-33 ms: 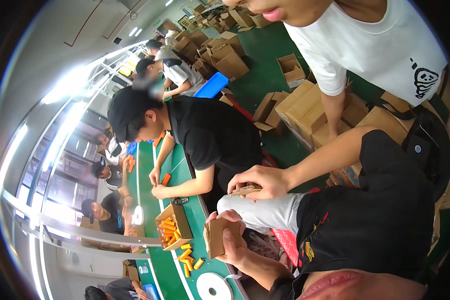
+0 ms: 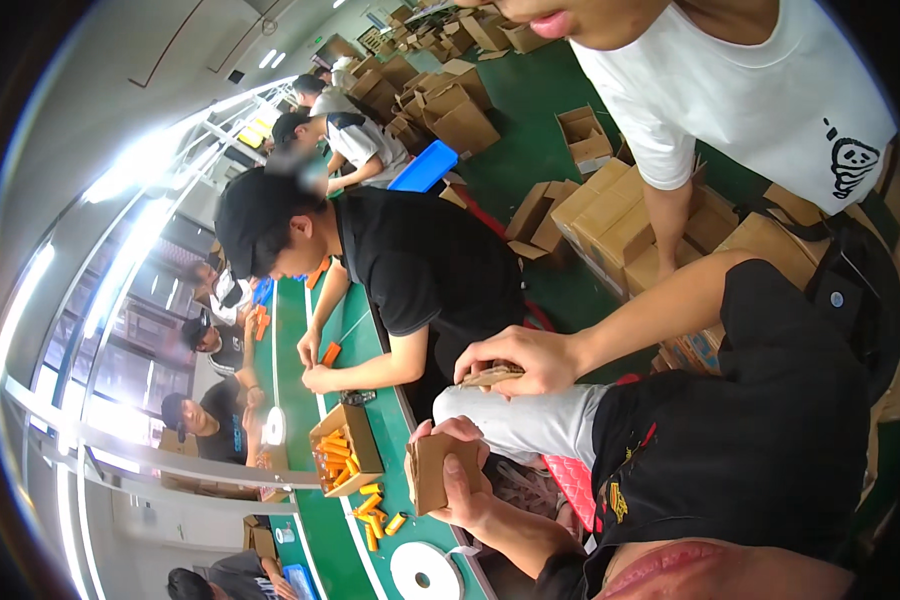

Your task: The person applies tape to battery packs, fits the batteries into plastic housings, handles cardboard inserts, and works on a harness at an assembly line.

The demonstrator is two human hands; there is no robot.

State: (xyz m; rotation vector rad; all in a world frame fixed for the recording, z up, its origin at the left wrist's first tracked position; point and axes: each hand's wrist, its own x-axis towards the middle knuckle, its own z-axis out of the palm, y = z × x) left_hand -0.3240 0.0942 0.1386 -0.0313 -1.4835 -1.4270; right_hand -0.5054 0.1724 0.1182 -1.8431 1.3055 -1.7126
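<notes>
My left hand (image 2: 462, 492) grips a small brown piece of cardboard (image 2: 442, 474), its thumb pressed over the flat face and its fingers behind. Layered edges show on the cardboard's left side. Farther up the picture, my right hand (image 2: 530, 362) pinches another torn piece of cardboard (image 2: 492, 376), held nearly flat over my grey-clad leg (image 2: 520, 420). The two pieces are apart. Left of my hands, on the green table (image 2: 325, 520), stands an open cardboard box (image 2: 368, 446) with orange cylinders (image 2: 336, 460) inside. Several loose orange cylinders (image 2: 372, 515) lie beside it.
A white roll of tape or strip (image 2: 425, 575) lies at the table's near edge. A co-worker in black (image 2: 420, 260) handles an orange piece (image 2: 331, 353) beside me. Another person in white (image 2: 730, 110) stands close by, near stacked cartons (image 2: 605, 215). A metal frame (image 2: 200, 477) crosses the table.
</notes>
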